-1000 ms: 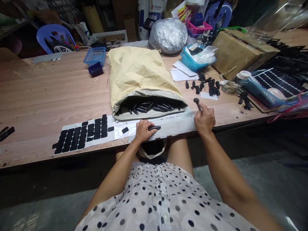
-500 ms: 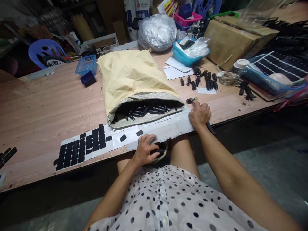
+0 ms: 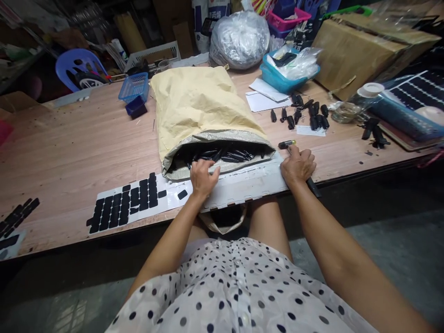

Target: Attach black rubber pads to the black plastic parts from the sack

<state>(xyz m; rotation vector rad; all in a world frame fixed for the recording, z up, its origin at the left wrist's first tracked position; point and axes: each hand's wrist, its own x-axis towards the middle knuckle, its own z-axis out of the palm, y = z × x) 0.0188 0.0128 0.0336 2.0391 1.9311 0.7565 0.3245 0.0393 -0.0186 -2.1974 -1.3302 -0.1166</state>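
Note:
My left hand (image 3: 204,176) is at the mouth of a yellow sack (image 3: 204,101), its thumb apart from the fingers and nothing visible in its grasp. Slim black plastic pieces (image 3: 232,156) lie inside that mouth, close to the fingertips. My right hand (image 3: 298,165) rests closed at the table's front edge, on a dark hand tool whose black end (image 3: 314,188) sticks out past the edge; its kind is mostly hidden. Just beyond the fingers is a black piece with a yellowish tip (image 3: 286,144). Under the sack's front lies a pale board (image 3: 249,185). Over my lap hangs an open bag (image 3: 225,227).
Black stickers on a white sheet (image 3: 121,208) lie left of the sack. Small black parts (image 3: 317,115) are scattered at right, near a teal basket (image 3: 282,81) and a cardboard box (image 3: 357,55). Blue baskets (image 3: 133,88) stand behind at left.
My left hand has gone from the lap bag, where a black piece was at its fingers, up to the sack's mouth. My right hand keeps its place on the table. The view has shifted slightly.

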